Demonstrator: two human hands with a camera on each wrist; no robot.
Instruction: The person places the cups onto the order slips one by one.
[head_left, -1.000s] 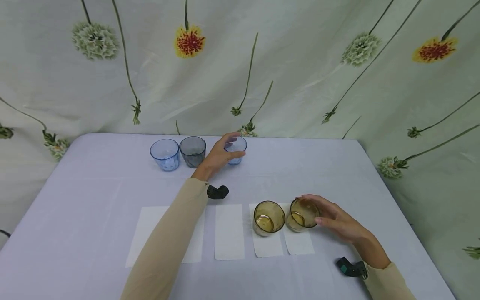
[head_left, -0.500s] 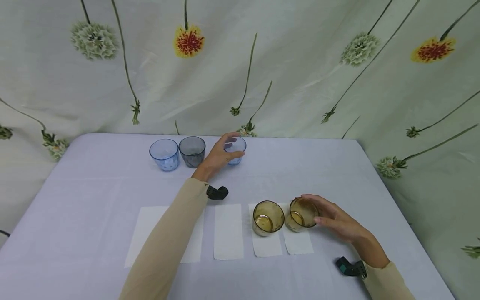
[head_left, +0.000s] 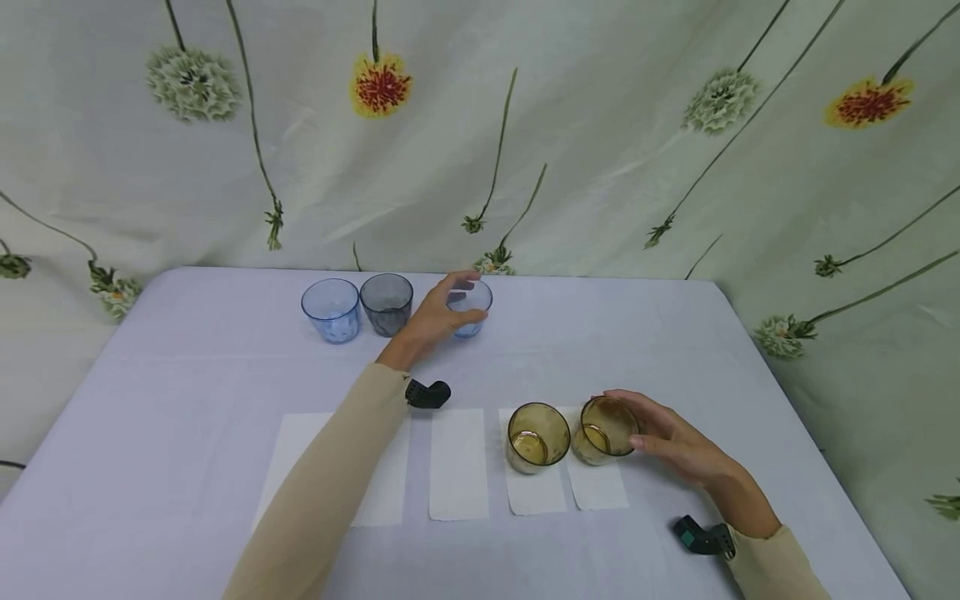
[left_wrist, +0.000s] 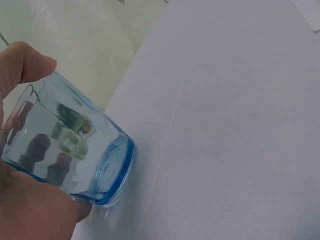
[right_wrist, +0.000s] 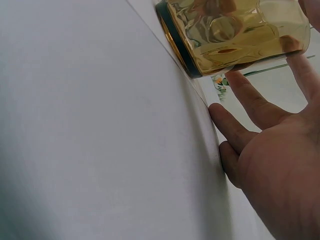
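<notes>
At the back of the table my left hand [head_left: 438,312] grips a light blue glass tumbler [head_left: 472,321], thumb on one side and fingers round the other. The left wrist view shows the clear blue tumbler [left_wrist: 75,145] with its thicker blue base close over the white cloth. Nearer to me, my right hand [head_left: 678,442] holds an amber glass tumbler [head_left: 600,437] from its right side, thumb and fingertips at its rim. That tumbler [right_wrist: 240,35] is upright over the rightmost white paper strip. A second amber tumbler [head_left: 536,450] stands just left of it on another strip.
Back left, a blue tumbler [head_left: 332,312] and a grey tumbler [head_left: 387,307] stand side by side. White paper strips [head_left: 459,475] lie in a row along the front; my left sleeve [head_left: 322,483] covers part of those at left. A flowered cloth [head_left: 600,150] hangs behind the table.
My left hand and the blue tumbler have shifted slightly toward me, the forearm moving back a little to the left. The right hand and the amber tumblers have stayed in place.
</notes>
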